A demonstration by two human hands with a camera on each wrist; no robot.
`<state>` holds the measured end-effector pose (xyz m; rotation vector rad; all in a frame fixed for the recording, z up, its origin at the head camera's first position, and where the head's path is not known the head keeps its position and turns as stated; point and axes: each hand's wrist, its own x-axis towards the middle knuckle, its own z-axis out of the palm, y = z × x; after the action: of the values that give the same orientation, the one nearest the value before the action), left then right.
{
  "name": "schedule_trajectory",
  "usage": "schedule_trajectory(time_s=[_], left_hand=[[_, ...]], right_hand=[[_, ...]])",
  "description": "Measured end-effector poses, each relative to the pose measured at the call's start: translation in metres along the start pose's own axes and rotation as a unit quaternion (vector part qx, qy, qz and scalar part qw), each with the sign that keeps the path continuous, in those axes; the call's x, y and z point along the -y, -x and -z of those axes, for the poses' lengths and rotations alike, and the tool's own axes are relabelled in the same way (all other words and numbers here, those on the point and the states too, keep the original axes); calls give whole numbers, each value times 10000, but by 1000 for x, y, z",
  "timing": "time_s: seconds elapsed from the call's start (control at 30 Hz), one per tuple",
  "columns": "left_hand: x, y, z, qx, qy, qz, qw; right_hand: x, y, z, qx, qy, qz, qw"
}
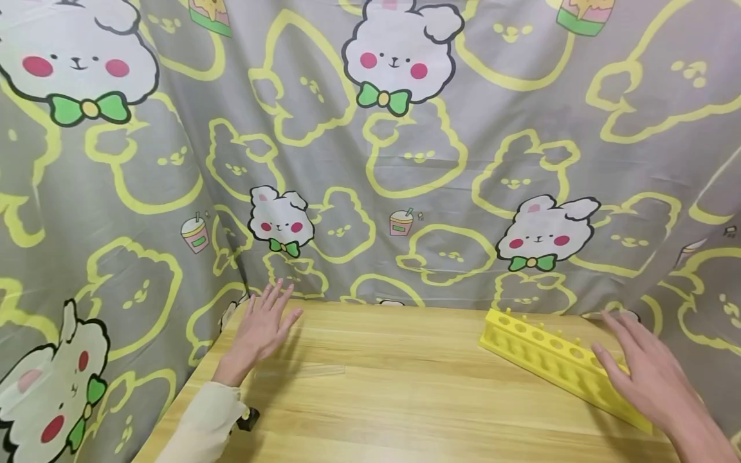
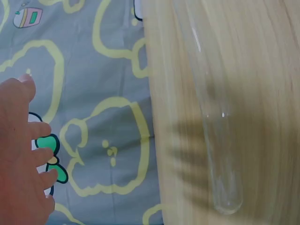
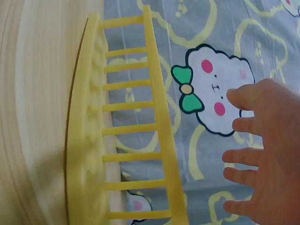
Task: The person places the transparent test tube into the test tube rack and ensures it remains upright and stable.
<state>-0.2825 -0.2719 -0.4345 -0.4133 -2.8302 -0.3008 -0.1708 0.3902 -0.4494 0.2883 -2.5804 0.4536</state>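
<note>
A clear glass test tube [image 1: 301,370] lies flat on the wooden table [image 1: 405,399], just right of my left wrist. In the left wrist view the test tube [image 2: 213,122] runs along the wood with its round end toward the bottom. My left hand [image 1: 263,325] hovers open with spread fingers near the table's far left corner and holds nothing. A yellow test tube rack [image 1: 544,354] stands empty at the right, angled. My right hand [image 1: 637,370] is open with straight fingers over the rack's near end. In the right wrist view the right hand [image 3: 262,159] is apart from the rack [image 3: 126,131].
A grey curtain [image 1: 405,161] printed with yellow outlines and white rabbits hangs close behind the table and wraps both sides. The table's left edge [image 1: 179,399] drops off beside my left sleeve [image 1: 202,418]. Bare wood lies between tube and rack.
</note>
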Motion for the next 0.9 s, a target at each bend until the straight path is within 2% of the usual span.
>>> schedule_trajectory(time_s=[0.2,0.4,0.73,0.9], left_hand=[[-7,0,-4,4,153,46,9999],[-17,0,-6,-136,303,23,9994],[-36,0,-11,-406,744,-125,9963],[-45,-1,-12,-454,975,-145,9941]], right_hand=[[-5,10,-6,66,-187,-365,9991],[-14,17,-7,202,-280,-867,9956],[-21,24,-3,483,-139,-1317,9900],[-20,26,-4,579,-66,-1390,9886]])
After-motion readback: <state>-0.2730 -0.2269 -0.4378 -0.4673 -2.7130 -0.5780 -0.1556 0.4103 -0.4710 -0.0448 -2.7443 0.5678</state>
